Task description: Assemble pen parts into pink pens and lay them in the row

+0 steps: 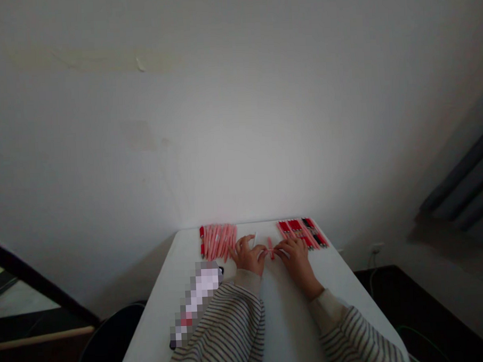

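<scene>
On the white table, my left hand (248, 257) and my right hand (295, 260) meet fingertip to fingertip. Pinched between them is a thin pink pen part (270, 250), too small to make out fully. Beneath it, a pink pen barrel (270, 241) with a red lower end points towards the wall. A white stick (255, 237) lies just beyond my left hand. Beside that hand is a row of pink pen barrels (218, 240), with red pieces at its left end. Pens with red and black sections (299, 229) lie beyond my right hand, which partly covers them.
A phone-like object (198, 300), blurred by pixels, lies left of my left forearm. The table (287, 317) touches a pale wall (239, 122). A dark round bin (110, 341) stands left of the table. At the right are a wall socket with a cable (376, 249) and grey curtains (461, 182).
</scene>
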The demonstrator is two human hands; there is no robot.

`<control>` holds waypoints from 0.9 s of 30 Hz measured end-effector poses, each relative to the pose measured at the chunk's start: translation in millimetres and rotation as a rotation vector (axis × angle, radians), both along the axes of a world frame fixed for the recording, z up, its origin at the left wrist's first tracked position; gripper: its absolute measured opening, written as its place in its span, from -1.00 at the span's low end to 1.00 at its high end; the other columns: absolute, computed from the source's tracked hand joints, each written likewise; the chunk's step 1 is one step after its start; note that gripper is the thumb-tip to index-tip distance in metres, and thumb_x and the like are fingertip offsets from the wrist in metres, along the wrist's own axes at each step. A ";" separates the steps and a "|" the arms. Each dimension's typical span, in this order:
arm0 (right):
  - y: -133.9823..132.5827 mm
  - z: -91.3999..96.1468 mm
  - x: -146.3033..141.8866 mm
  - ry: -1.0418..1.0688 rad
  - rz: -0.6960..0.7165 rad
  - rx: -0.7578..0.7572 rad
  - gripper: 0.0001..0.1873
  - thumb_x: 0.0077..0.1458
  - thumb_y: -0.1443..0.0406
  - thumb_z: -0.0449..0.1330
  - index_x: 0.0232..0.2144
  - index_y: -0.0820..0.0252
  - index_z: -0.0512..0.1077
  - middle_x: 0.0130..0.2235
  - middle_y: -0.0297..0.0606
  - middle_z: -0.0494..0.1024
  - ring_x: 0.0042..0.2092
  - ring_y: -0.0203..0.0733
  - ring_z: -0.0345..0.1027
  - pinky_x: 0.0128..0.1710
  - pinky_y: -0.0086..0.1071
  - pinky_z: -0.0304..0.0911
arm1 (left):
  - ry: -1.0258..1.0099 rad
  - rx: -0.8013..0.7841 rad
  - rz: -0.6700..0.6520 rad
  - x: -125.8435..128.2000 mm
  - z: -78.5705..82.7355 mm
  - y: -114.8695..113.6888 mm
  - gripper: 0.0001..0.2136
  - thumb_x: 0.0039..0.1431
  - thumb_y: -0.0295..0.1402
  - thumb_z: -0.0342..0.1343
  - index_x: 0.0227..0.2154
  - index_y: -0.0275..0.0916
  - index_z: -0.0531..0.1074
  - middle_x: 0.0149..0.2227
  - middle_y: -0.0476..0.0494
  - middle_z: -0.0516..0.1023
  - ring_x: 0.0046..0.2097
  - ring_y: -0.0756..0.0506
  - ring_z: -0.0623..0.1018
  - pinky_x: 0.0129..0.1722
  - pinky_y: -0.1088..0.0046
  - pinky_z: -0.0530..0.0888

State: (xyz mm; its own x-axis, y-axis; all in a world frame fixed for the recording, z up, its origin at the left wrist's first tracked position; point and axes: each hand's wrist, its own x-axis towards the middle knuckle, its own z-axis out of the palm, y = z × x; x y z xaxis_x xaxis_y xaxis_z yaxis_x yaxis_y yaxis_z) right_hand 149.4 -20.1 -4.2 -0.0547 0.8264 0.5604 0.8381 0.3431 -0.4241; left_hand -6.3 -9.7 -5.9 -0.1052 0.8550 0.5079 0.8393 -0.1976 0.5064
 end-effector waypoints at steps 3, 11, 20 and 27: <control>1.2 -2.8 0.9 -0.011 -0.004 0.012 -0.81 0.17 0.17 0.11 -0.35 0.02 0.52 -0.25 -0.31 0.52 -0.10 -0.09 0.20 0.00 -0.14 -0.01 | -0.006 0.004 -0.002 0.0 0.1 0.1 -0.95 -0.04 -0.19 0.24 -0.46 0.08 0.57 0.01 0.04 0.44 0.13 -0.18 0.28 0.24 -0.06 -0.11; 3.5 -5.9 2.3 -0.015 0.003 0.036 -0.80 0.17 0.16 0.11 -0.34 0.00 0.53 -0.25 -0.29 0.52 -0.11 -0.07 0.20 0.00 -0.12 0.01 | -0.037 -0.013 0.002 -1.1 2.1 -1.8 -0.95 -0.03 -0.19 0.23 -0.46 0.09 0.57 0.01 0.03 0.44 0.13 -0.18 0.28 0.23 -0.08 -0.16; 13.4 -13.8 9.8 -0.082 -0.024 0.095 -0.68 0.19 0.27 0.07 -0.03 -0.11 0.43 -0.11 -0.26 0.49 -0.03 -0.05 0.17 0.05 -0.05 0.03 | -0.007 -0.013 0.080 -1.5 6.4 -4.8 -0.96 -0.05 -0.19 0.24 -0.47 0.09 0.56 -0.01 0.01 0.46 0.12 -0.19 0.31 0.21 -0.11 -0.09; 17.6 0.9 5.1 -0.240 -0.028 0.052 -0.62 0.15 0.35 0.09 -0.05 -0.22 0.43 0.02 -0.30 0.42 0.05 0.01 0.11 0.09 0.07 -0.06 | 0.000 0.013 0.187 -3.3 10.1 -8.4 -0.93 0.00 -0.23 0.20 -0.44 0.03 0.57 -0.02 -0.06 0.48 0.09 -0.23 0.33 0.17 -0.16 -0.02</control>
State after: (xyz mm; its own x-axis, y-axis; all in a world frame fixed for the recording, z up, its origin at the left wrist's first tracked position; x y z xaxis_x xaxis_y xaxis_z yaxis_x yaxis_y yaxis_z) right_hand 154.5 -2.5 -3.3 -0.1687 0.7998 0.5760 0.9221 0.3345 -0.1943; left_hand -9.6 -18.1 4.2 -0.2615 0.8141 0.5186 0.8620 -0.0447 0.5050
